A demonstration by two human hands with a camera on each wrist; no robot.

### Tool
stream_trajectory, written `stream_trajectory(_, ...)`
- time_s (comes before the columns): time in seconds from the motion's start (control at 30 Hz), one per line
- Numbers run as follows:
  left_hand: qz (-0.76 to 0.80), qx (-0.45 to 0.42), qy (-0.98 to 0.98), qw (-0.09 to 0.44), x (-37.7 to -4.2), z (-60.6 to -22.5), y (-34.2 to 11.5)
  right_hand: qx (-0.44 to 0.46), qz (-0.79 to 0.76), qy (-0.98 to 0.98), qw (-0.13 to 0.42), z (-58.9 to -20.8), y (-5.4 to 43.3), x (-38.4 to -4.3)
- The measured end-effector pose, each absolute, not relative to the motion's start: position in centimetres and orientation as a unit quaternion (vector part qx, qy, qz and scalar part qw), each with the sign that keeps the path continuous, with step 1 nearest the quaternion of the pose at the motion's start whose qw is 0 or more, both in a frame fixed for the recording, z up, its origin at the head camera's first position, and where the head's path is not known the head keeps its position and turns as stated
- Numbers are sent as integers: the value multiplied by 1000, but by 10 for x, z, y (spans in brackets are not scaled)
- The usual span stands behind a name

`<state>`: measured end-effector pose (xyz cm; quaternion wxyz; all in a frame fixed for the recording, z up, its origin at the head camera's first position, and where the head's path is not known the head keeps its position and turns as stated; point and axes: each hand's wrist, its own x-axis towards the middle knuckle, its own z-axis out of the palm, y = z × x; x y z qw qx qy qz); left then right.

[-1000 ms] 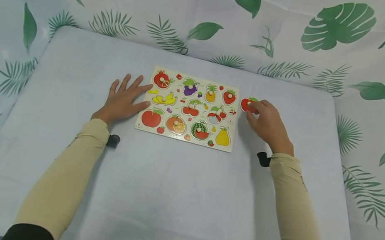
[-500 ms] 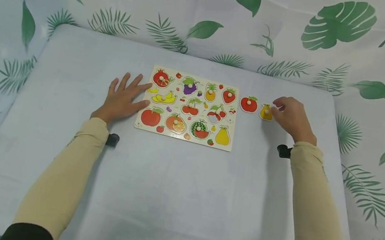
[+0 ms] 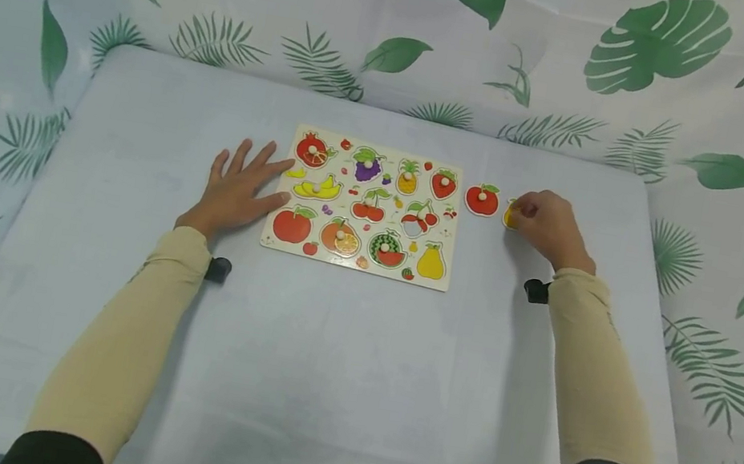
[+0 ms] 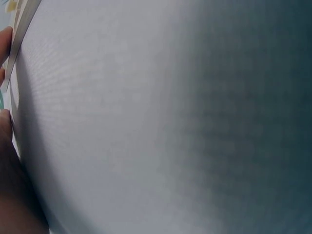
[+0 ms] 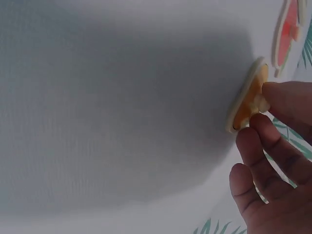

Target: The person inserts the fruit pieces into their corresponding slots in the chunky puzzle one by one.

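Observation:
A wooden fruit puzzle board (image 3: 372,264) lies flat on the table, with knobbed fruit pieces on it and a bare apple picture and pear picture along its near row. My left hand (image 3: 235,194) is spread, fingertips and thumb at the board's left edge. In the left wrist view, fingers (image 4: 5,44) show beside the board's edge (image 4: 22,29). To the right of the board lies a red apple puzzle piece (image 3: 482,200). Just beyond it, my right hand (image 3: 551,226) pinches the knob of a yellow pear puzzle piece (image 5: 249,100) between thumb and fingertips, covering most of it from above.
A white cloth covers the table (image 3: 332,388). Behind it hangs a leaf-patterned backdrop (image 3: 393,8). In the right wrist view, the red piece (image 5: 286,36) lies close to the pear piece.
My right hand has left the apple piece, moved right past the pear piece, then come slightly back left to pinch its knob. My left hand has stayed at the board.

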<state>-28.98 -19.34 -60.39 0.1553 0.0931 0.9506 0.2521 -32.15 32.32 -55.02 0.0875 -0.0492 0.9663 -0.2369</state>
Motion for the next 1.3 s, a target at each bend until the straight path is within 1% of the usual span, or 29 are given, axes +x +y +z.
stream_trajectory(0.3,249,93,951,158,-289,-602,-193,-55,-215,973,66,-558,316,-321)
stream_trajectory(0.5,247,90,952,160,-289,-602,-194,-42,-214,975,50,-563,315,-319)
stream_trajectory(0.93,249,90,951,158,-290,-602,-193,-54,-223,973,28,-554,309,-307)
stream_trajectory(1.3,253,90,950,162,-290,-601,-193,-56,-235,970,41,-545,284,-285)
